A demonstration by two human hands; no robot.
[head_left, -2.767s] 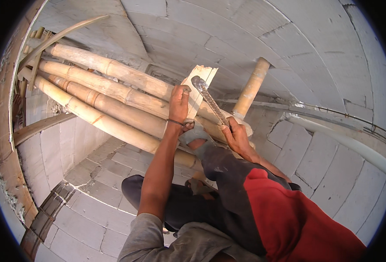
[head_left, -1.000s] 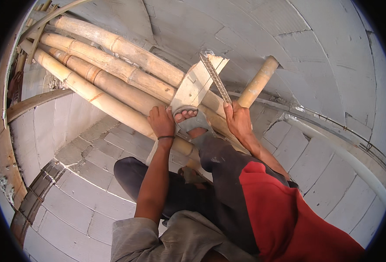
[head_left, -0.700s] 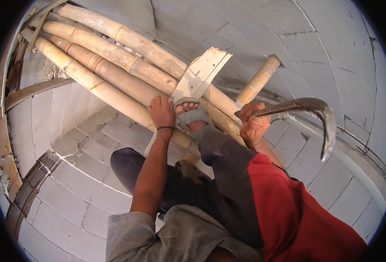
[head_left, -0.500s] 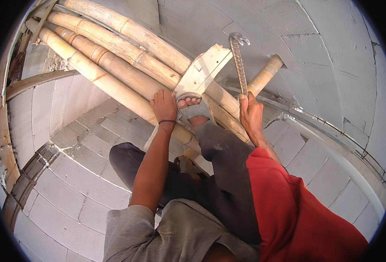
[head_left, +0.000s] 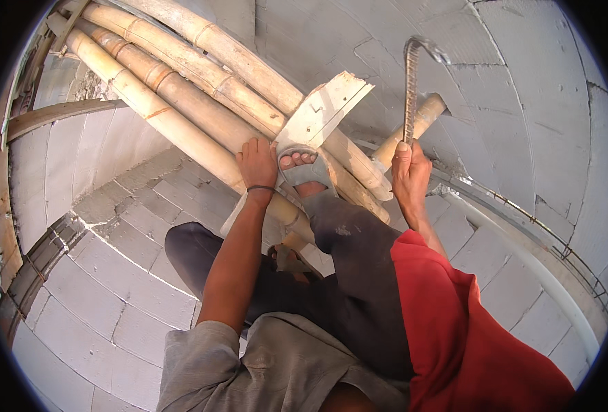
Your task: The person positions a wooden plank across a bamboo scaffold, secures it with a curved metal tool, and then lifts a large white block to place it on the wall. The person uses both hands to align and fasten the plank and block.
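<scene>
The ribbed metal bar point(head_left: 411, 96) stands almost upright right of the upper centre of the frame, its lower part clasped in the right hand point(head_left: 411, 175), thumb laid along the shaft. The left hand point(head_left: 256, 165) lies knuckles up on the bamboo poles point(head_left: 194, 106) near the middle of the frame, fingers bent; whether it grips or merely leans, I cannot tell.

For good control, the bar wants a firm wrist and a clear path, its hooked end directed at the upper part of the pale board point(head_left: 324, 113), well away from the toes in the grey sandal point(head_left: 304, 176) planted at the board's lower part. The left hand would be safer a little farther down the poles, and weight should settle evenly, since round poles could roll.

The board is flat and raw, with a ragged, splintered upper end and small dark marks that look like bent nails. The poles, smooth and straw-coloured with ringed joints, run from the upper left toward the centre. The bar is rough along its shaft and smoother at its curved tip. Matte grey blocks point(head_left: 105, 295) with fine joints fill the lower left.
</scene>
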